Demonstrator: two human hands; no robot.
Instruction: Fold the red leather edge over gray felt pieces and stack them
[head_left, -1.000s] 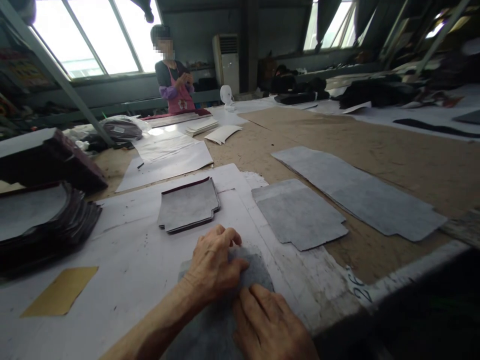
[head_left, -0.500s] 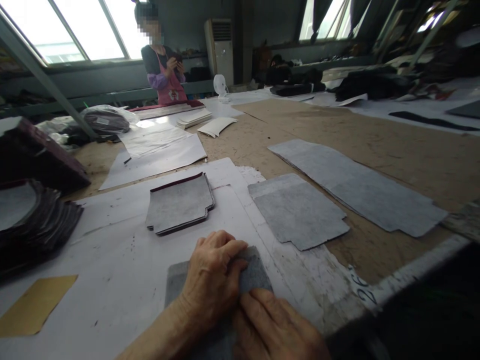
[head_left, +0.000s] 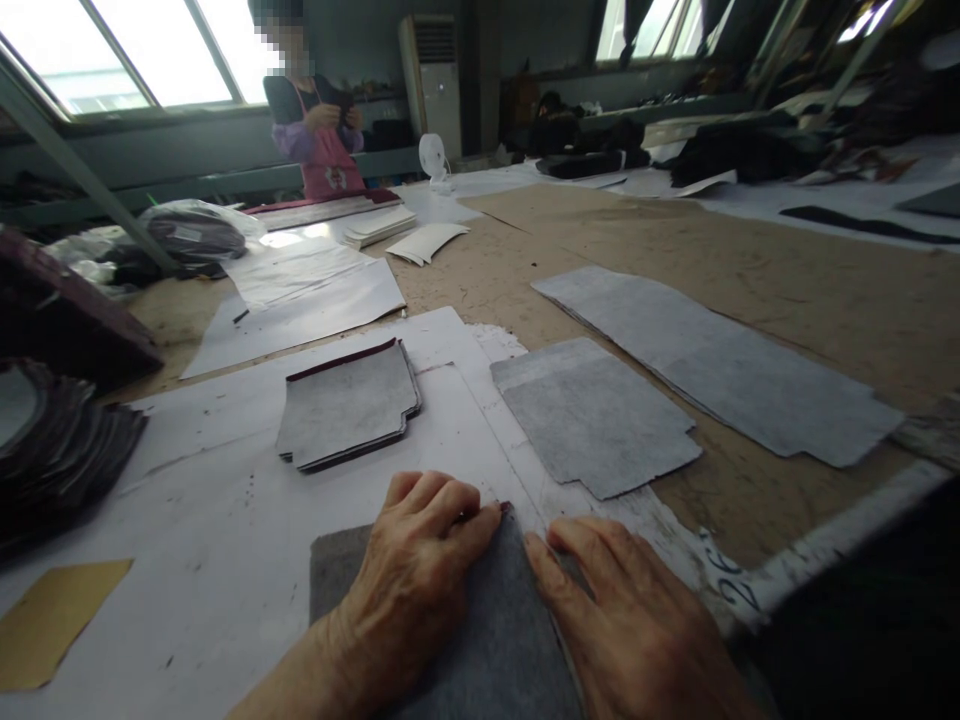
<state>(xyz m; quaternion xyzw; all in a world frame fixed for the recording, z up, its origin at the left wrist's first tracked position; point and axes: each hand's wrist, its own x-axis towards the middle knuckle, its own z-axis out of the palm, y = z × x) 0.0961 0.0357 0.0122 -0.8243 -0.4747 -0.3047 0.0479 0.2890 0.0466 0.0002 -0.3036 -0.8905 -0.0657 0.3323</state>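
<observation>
A grey fabric piece (head_left: 495, 640) lies in front of me on white paper. My left hand (head_left: 424, 575) rests on it, thumb and forefinger closed at its top right corner, where a small dark red bit shows at the fingertips. At the piece's right edge is my right hand (head_left: 637, 620), its fingers apart and laid along that edge. Beyond my hands is a small stack of grey cut pieces (head_left: 349, 405) with a dark red strip along the top edge. To its right lies a grey notched piece (head_left: 596, 415).
Longer grey pieces (head_left: 712, 365) lie at the right. A stack of dark-edged pieces (head_left: 60, 460) and a tan card (head_left: 60, 620) are at the left. A small white fan (head_left: 433, 160) stands far back, near a person in a pink apron (head_left: 322, 140). The table edge (head_left: 847, 540) runs right.
My right hand has moved right, away from my left hand, to the piece's right edge. My left thumb and forefinger have reached the top corner. The view has shifted slightly.
</observation>
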